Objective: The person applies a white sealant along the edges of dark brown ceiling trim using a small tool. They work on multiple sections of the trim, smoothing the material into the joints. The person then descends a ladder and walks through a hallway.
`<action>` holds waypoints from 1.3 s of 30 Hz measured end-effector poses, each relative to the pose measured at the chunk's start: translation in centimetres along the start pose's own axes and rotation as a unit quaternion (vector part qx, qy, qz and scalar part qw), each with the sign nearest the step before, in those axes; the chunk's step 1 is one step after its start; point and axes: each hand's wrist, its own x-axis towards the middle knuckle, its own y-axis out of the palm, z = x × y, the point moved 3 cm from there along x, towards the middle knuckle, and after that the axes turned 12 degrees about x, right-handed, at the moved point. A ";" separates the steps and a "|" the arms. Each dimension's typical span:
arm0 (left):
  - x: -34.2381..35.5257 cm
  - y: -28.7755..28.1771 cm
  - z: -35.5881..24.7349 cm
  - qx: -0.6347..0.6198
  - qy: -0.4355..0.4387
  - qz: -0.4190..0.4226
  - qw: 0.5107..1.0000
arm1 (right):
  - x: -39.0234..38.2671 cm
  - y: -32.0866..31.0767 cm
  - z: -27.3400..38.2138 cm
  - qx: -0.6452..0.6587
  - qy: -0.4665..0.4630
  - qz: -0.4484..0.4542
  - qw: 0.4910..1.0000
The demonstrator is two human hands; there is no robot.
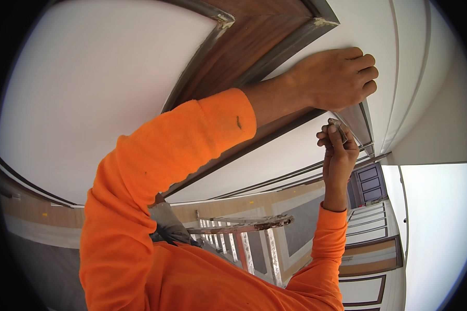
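Overhead, a brown wooden panel (244, 46) has dark trim (304, 36) with pale, rough filler at its corners. My left hand (343, 78) is raised across the view against this ceiling surface, back of the hand showing and fingers curled; anything under them is hidden. Just below it, my right hand (338, 147) pinches a small, dark, smudged flat piece (336, 129) between thumb and fingers; I cannot make out exactly what it is. Both orange-sleeved forearms reach up from the lower edge.
Below me stands a paint-spattered ladder (272, 249), its top beside my legs (168, 223). Far down is a floor (306, 228) with grey rectangles and tan borders. A grey door (369, 184) and framed wall panels (368, 254) show at right, beside a bright white area.
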 end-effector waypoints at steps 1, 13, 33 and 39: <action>-0.1 0.1 0.1 0.006 0.000 -0.003 1.000 | 0.0 0.5 0.1 -0.085 -0.053 -0.016 0.995; -0.2 0.4 -0.3 0.020 -0.004 -0.010 1.000 | 1.7 0.4 -1.5 -0.474 -0.436 0.009 0.765; 0.1 -0.3 -0.1 -0.003 -0.002 0.009 1.000 | 2.4 0.4 1.6 -0.557 -0.438 0.113 0.696; 0.3 -0.2 -0.2 0.004 -0.009 0.007 1.000 | 1.1 0.4 0.6 -0.561 -0.407 0.163 0.702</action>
